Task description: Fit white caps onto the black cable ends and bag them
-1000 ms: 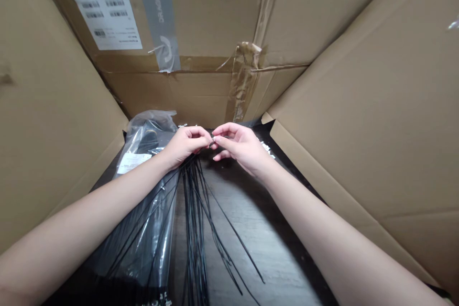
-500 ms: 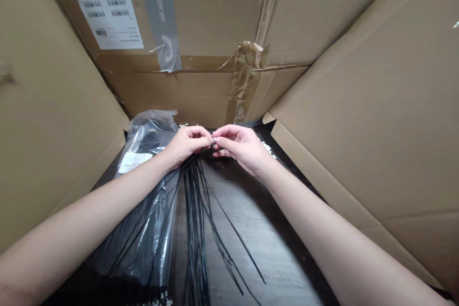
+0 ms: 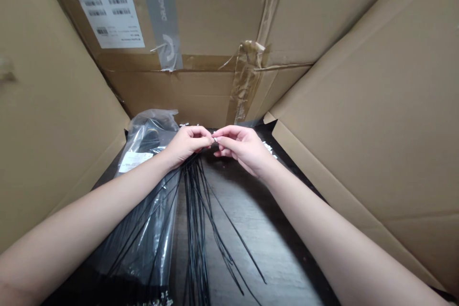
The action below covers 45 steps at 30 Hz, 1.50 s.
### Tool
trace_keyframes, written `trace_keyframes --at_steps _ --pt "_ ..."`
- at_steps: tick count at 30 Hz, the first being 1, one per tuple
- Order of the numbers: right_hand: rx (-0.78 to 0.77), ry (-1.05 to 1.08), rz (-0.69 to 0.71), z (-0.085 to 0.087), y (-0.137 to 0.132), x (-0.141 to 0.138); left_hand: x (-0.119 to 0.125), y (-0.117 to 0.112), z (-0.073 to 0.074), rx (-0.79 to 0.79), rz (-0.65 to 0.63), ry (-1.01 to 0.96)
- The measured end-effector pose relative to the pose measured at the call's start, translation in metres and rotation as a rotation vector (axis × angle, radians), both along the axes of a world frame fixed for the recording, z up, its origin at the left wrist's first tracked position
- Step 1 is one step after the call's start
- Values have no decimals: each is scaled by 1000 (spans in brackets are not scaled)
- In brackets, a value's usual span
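Note:
My left hand (image 3: pixel 186 146) is closed on the top ends of a bundle of thin black cable ties (image 3: pixel 196 220) that fan down toward me over the dark wooden table (image 3: pixel 258 244). My right hand (image 3: pixel 241 147) pinches with thumb and forefinger at the same spot, fingertips touching those of the left hand. A tiny pale piece shows between the fingertips; I cannot make out what it is. Under my left forearm lies a clear plastic bag (image 3: pixel 147 210) with a white label, holding more black ties.
Cardboard boxes wall the space in: one large box at the back (image 3: pixel 201 33) with a white shipping label and grey tape, cardboard panels on the left (image 3: pixel 43 105) and right (image 3: pixel 376 114). Small pale bits lie on the table behind my hands.
Both hands stay at the same spot on the tie ends; only the right fingers shift slightly. The view has tilted a little.

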State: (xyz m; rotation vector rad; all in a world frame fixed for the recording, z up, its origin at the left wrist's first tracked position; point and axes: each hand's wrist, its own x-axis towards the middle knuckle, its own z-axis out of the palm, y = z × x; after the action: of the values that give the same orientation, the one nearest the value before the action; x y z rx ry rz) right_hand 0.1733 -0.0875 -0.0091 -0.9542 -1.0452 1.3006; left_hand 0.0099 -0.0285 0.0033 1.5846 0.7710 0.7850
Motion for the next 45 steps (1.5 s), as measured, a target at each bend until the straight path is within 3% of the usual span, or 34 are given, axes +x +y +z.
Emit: trace_keyframes --at_steps 20,37,45 --pt "127 -237 -68 -2 5 4 0 -2 2 24 9 74" --pt "79 -214 -42 -2 4 4 -1 0 1 35 -6 78" --pt "132 -305 -55 -5 6 3 0 -3 2 46 15 89"
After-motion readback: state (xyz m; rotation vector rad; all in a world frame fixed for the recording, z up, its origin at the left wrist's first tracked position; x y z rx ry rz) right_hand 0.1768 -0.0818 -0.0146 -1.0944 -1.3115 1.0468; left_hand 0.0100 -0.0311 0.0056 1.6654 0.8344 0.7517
